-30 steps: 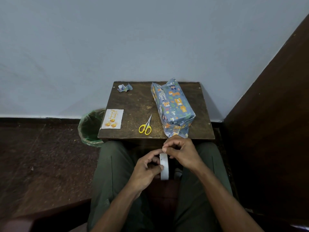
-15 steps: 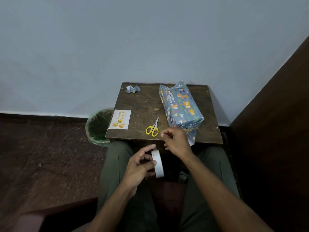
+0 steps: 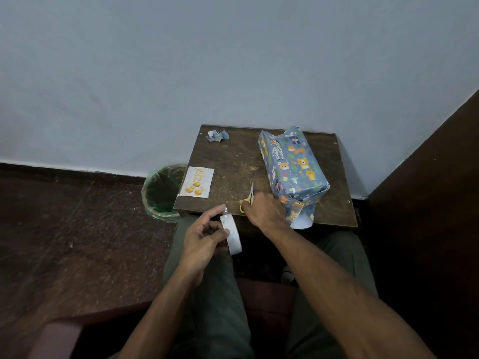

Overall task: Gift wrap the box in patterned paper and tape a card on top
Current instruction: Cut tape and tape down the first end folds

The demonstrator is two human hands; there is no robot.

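R hand [image 3: 261,213] lies over the handles of the yellow-handled scissors [image 3: 249,197] at the table's near edge, fingers curled down onto them; can't tell if they're actually gripped, as the hand covers the loops and only a bit of yellow plus the blade tips show. L hand [image 3: 204,235] grips the white roll of tape [image 3: 232,237] over the lap, thumb and fingers round it, forefinger stretched out w/ a short clear tape end sticking up by its tip.

Surroundings, big to small: pale blue-grey wall [image 3: 181,73] behind; dark brown wooden panel [image 3: 427,203] at right; dark speckled floor [image 3: 64,229] at left; small dark-brown worn wooden table [image 3: 233,161] against the wall. On its right side lies the long box in blue animal-patterned paper [image 3: 294,165], lengthwise front-to-back; near end flap hangs loose over the table edge, white underside showing, far end paper standing up unfolded. R wrist sits just beside that flap. Green-lined round waste bin [image 3: 162,193] stands on the floor at the table's left, partly hidden by it. White rectangular card w/ orange print [image 3: 198,182] lies flat at the table's left edge, well apart from the box. Crumpled scrap of patterned paper [image 3: 217,136] at the far-left corner. Card lettering too small to read.
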